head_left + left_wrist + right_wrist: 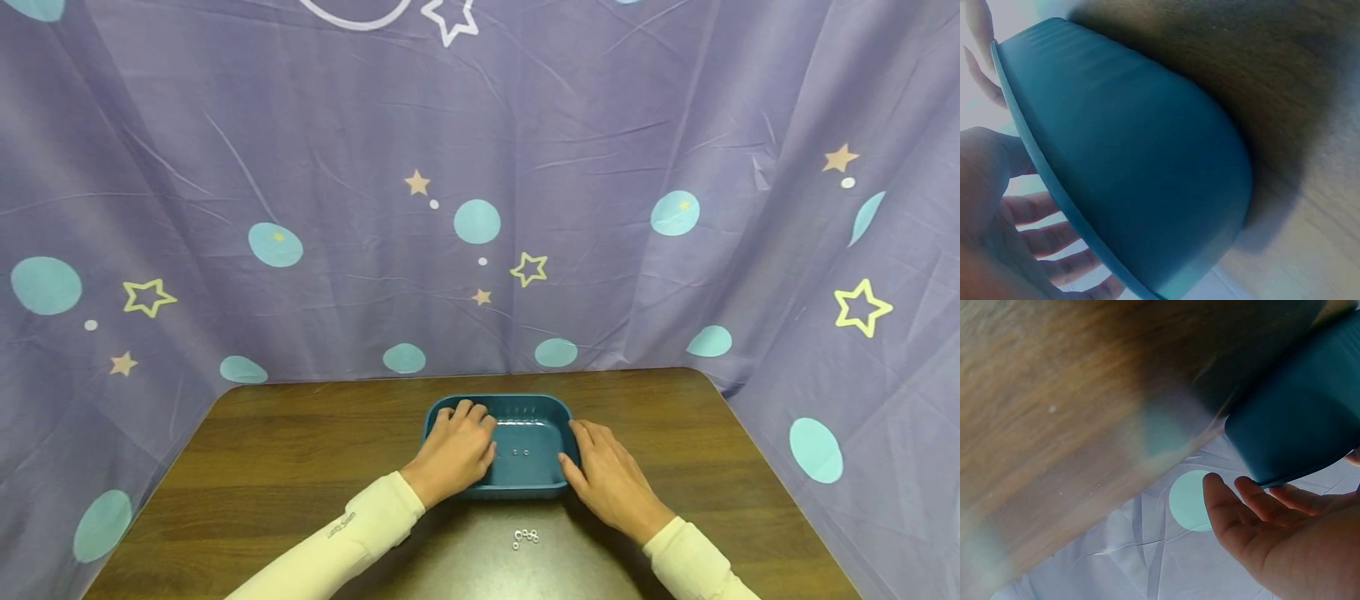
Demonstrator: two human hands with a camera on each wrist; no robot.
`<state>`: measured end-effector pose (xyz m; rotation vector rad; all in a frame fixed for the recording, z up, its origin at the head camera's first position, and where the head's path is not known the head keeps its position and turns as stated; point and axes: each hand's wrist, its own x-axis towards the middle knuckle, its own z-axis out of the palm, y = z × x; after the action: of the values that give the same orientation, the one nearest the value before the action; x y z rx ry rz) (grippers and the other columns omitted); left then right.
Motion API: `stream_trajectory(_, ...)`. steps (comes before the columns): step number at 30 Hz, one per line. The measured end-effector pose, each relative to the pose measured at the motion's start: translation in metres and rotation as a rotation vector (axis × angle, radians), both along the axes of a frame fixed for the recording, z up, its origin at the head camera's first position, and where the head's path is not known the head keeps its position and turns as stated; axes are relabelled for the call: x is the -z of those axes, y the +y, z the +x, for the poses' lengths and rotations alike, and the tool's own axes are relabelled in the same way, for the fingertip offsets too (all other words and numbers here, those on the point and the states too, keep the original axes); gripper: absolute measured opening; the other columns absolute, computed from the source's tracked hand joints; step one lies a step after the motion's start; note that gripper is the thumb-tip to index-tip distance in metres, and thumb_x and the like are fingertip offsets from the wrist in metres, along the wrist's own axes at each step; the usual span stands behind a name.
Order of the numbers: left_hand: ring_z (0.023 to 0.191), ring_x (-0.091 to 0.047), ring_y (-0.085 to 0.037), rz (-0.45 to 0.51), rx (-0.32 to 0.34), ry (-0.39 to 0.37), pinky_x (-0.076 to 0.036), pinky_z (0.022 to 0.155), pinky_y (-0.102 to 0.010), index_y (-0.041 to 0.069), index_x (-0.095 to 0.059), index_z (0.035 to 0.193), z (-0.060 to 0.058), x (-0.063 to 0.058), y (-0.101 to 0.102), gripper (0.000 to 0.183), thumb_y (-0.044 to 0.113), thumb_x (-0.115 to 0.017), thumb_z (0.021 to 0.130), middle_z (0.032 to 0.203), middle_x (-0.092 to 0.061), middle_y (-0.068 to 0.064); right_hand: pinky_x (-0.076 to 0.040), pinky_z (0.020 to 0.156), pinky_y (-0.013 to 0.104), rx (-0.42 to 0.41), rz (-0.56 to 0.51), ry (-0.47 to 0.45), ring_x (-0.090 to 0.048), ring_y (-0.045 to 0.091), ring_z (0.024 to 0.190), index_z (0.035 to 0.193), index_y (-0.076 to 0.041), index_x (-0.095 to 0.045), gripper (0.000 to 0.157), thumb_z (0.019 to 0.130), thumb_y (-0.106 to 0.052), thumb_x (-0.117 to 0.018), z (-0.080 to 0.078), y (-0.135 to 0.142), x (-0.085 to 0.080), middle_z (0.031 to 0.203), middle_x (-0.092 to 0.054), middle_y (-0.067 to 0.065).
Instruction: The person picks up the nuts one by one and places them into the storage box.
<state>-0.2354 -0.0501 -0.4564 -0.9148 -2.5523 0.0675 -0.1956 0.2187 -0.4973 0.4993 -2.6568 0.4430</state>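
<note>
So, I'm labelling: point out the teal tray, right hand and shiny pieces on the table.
Teal tray (531, 472), head view: inner floor.
Right hand (611, 480), head view: its back.
Shiny pieces (528, 536), head view: cluster's middle.

One bench (300, 450) is carrying one tub (517, 492), two tiny rings (526, 452) are showing inside it, about six more rings (518, 534), too small for a sure count, are lying outside, and one left grip (456, 448), one right grip (611, 477) and two sleeves (322, 546) are showing.
</note>
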Motion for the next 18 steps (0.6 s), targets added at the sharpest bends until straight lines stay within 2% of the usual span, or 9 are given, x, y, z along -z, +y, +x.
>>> stream_trajectory(8, 0.105, -0.059, -0.027, 0.058, -0.032, 0.009, -0.051, 0.084, -0.050, 0.011, -0.071, 0.106, 0.002, -0.003, -0.011, 0.024, 0.031, -0.066, 0.093, 0.110, -0.067, -0.005, -0.048, 0.101, 0.052, -0.005, -0.002, 0.013, -0.055, 0.033, 0.125, 0.139, 0.002, -0.054, 0.058, 0.098, -0.039, -0.061, -0.001, 0.000, 0.000, 0.134, -0.059, 0.018)
stream_trajectory(18, 0.108, -0.058, -0.028, 0.121, -0.061, 0.012, -0.050, 0.085, -0.051, 0.009, -0.072, 0.108, 0.006, -0.005, -0.026, 0.026, 0.029, -0.067, 0.092, 0.113, -0.067, -0.007, -0.048, 0.102, 0.052, -0.007, -0.012, -0.005, -0.055, 0.033, 0.126, 0.140, 0.001, -0.054, 0.059, 0.099, -0.040, -0.059, 0.001, 0.000, -0.001, 0.134, -0.059, 0.019)
